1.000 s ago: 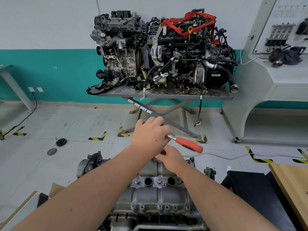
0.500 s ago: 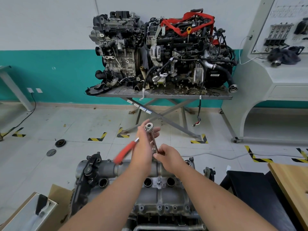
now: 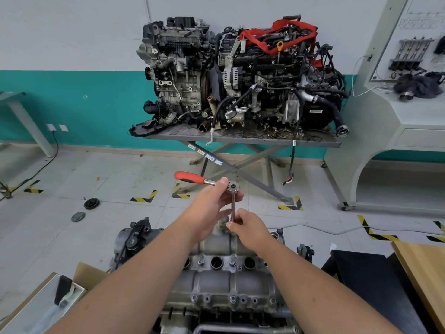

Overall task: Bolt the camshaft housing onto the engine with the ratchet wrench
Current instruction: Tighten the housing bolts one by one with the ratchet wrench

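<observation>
The grey camshaft housing (image 3: 216, 283) lies on the engine at the bottom centre, with three round holes and several bolts along its top. A ratchet wrench (image 3: 192, 177) with a red handle stands on a long steel extension (image 3: 232, 208) over the housing's far edge. My left hand (image 3: 212, 206) grips the wrench at its head, handle pointing left. My right hand (image 3: 248, 227) pinches the lower end of the extension just above the housing. The socket and the bolt under it are hidden by my fingers.
Two large engines (image 3: 240, 75) sit on a grey scissor table (image 3: 240, 138) ahead. A white training console (image 3: 397, 116) stands at right, a wooden bench corner (image 3: 423, 273) and black box (image 3: 370, 285) near right, a cardboard box (image 3: 48, 304) at lower left. Two discs (image 3: 91, 203) lie on the floor.
The red handle has swung from the right, round the near side, to point left and a little away. My right hand stays on the extension.
</observation>
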{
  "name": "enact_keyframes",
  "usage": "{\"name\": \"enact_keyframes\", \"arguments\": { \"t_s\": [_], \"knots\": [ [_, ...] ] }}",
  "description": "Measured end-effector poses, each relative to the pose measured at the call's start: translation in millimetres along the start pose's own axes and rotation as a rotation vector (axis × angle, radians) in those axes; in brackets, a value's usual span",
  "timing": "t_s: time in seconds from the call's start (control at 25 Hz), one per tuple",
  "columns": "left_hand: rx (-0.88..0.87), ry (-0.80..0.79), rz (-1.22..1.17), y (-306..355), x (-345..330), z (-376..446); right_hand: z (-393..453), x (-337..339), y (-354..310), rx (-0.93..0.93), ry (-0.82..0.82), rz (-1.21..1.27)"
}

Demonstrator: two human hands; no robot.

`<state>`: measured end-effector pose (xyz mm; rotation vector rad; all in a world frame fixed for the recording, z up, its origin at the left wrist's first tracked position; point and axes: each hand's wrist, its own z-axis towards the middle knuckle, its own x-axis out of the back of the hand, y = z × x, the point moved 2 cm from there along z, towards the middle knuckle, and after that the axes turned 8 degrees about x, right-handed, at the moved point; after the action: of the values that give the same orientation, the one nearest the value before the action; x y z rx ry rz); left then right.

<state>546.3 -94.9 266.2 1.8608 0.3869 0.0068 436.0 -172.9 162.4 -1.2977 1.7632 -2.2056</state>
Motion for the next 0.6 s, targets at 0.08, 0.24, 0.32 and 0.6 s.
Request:
{"name": "enact_keyframes", "arguments": {
  "t_s": [0.08, 0.24, 0.32, 0.6],
  "knots": [
    [0.028, -0.066, -0.033, 2, 2, -2, 0, 0, 0, -0.003, 0.004, 0.005],
    [0.115, -0.063, -0.094, 10, 5, 0, -1, -1, -1, 0.000, 0.004, -0.011],
    [0.135, 0.019, -0.017, 21, 5, 3, -1, -1, -1, -0.007, 0.011, -0.011],
    [0.050, 0.185, 0.728, 52, -16, 7, -1, -1, -2, 0.005, -0.011, -0.013]
  ]
}}
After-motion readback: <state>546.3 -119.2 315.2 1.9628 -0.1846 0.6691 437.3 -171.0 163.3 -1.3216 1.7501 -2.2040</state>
